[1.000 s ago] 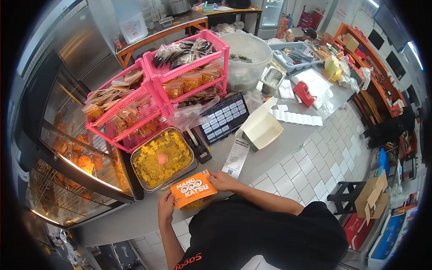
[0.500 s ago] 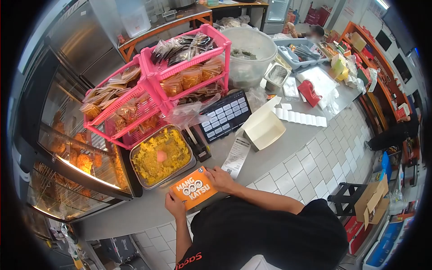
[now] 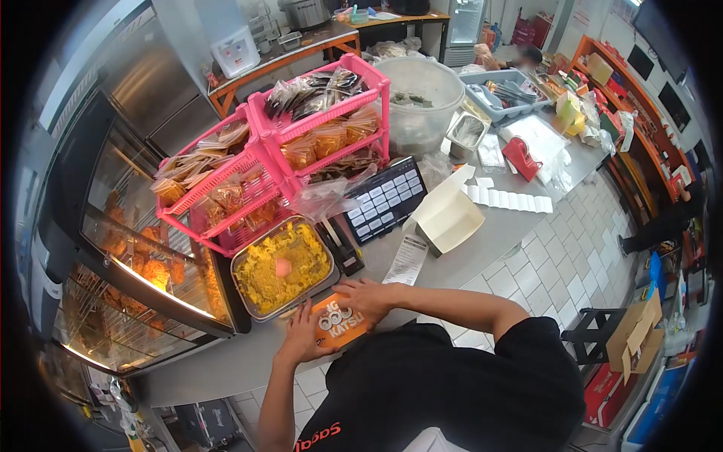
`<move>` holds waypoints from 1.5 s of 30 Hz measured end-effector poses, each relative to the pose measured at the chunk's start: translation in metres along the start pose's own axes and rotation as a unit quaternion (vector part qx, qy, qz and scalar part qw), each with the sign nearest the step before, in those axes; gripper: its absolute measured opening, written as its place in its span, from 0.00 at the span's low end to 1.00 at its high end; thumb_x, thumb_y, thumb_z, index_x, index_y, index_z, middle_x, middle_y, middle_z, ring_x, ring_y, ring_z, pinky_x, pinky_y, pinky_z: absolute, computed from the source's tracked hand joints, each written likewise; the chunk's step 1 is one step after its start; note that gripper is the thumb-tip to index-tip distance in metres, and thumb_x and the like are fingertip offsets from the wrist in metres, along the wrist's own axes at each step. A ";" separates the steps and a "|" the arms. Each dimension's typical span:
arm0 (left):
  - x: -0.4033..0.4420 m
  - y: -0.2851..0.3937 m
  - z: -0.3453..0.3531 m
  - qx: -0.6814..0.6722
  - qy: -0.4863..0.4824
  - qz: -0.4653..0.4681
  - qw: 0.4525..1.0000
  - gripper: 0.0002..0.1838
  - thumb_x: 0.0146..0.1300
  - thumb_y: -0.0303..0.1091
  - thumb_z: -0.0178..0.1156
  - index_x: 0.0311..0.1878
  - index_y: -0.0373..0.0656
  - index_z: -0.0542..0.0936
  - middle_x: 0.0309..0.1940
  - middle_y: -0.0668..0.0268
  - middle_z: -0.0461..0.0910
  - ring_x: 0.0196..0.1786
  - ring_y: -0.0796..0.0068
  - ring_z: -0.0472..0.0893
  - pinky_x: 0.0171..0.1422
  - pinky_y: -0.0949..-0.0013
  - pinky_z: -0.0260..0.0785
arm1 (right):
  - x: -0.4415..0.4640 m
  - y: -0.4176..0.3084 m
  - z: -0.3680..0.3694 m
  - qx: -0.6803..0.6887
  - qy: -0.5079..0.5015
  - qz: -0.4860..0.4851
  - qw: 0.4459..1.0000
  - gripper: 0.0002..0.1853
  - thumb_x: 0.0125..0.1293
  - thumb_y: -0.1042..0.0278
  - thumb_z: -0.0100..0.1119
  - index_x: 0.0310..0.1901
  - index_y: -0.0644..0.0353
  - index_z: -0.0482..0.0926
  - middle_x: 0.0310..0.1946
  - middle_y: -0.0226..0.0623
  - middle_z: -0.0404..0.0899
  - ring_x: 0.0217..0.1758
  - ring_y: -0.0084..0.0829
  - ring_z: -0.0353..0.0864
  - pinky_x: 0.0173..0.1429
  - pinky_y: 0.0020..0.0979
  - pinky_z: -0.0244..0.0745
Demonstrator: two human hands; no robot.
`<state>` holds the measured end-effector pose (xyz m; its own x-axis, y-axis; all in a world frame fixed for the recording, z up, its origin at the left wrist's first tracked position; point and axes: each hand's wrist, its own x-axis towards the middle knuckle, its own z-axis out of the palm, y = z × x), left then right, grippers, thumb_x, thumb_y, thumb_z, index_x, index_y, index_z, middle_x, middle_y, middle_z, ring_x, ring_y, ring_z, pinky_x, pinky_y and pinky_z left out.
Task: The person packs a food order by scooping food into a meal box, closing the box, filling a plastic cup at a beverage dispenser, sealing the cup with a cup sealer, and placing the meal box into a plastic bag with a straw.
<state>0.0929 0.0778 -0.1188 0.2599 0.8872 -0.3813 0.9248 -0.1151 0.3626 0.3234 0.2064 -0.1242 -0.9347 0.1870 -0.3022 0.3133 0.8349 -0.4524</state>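
Observation:
An orange takeaway box (image 3: 337, 324) printed with white "KATSU" lettering is at the counter's front edge, close to my body. My left hand (image 3: 303, 337) grips its left side, fingers pointing up along the edge and thumb across the lower front. Over the upper right corner lies my right hand (image 3: 369, 299), its fingers stretched across the lid and covering part of the print. Just beyond the box stands a metal tray (image 3: 242, 285) of yellow rice, with a pinkish-orange round object (image 3: 283, 267) on top. An open cream paper box (image 3: 450, 218) and a printed receipt (image 3: 407, 261) lie to the right.
Pink stacked baskets (image 3: 260, 143) hold packets of sauce. A lit glass cabinet (image 3: 162, 271) with fried food stands left. Behind the receipt leans a tablet (image 3: 385, 200). A large clear tub (image 3: 418, 124) and a red tape dispenser (image 3: 521, 158) are farther back. Other people are at the far right.
Both hands have shifted over the orange box, covering more of its print. The right hand now lies flatter across its top. The camera view has moved slightly.

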 end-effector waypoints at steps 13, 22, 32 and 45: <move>0.005 -0.010 0.006 -0.022 0.063 0.101 0.993 0.46 0.40 0.51 0.77 0.65 0.47 0.72 0.73 0.44 0.58 0.73 0.39 0.60 0.76 0.46 0.58 | 0.011 0.015 0.001 0.088 0.019 -0.045 0.995 0.50 0.39 0.51 0.79 0.65 0.58 0.67 0.72 0.60 0.56 0.73 0.61 0.57 0.71 0.47 0.67; -0.029 -0.022 0.052 -0.139 0.198 0.120 0.963 0.32 0.45 0.32 0.78 0.58 0.47 0.80 0.72 0.43 0.61 0.77 0.39 0.55 0.75 0.49 0.61 | -0.031 0.005 0.046 0.030 0.269 -0.076 0.960 0.28 0.56 0.51 0.73 0.56 0.52 0.78 0.65 0.51 0.65 0.71 0.52 0.63 0.67 0.47 0.70; -0.047 -0.015 0.116 -0.564 0.303 -0.097 0.762 0.22 0.58 0.20 0.69 0.57 0.36 0.79 0.70 0.46 0.66 0.65 0.60 0.76 0.68 0.62 0.72 | -0.040 -0.004 0.086 0.153 0.334 0.016 0.930 0.19 0.60 0.55 0.70 0.50 0.51 0.79 0.61 0.47 0.68 0.63 0.48 0.71 0.62 0.42 0.74; -0.053 -0.009 0.126 -0.483 0.379 -0.120 0.780 0.18 0.60 0.19 0.58 0.54 0.39 0.82 0.66 0.48 0.72 0.63 0.61 0.77 0.67 0.62 0.69 | -0.050 0.000 0.075 0.160 0.296 0.027 0.941 0.22 0.59 0.62 0.72 0.56 0.46 0.80 0.68 0.50 0.65 0.64 0.49 0.74 0.62 0.42 0.77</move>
<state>0.1055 -0.0241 -0.2092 -0.4664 0.8828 -0.0568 0.1854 0.1604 0.9695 0.3828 0.1582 -0.1719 -0.8163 0.5592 0.1448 0.3091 0.6346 -0.7083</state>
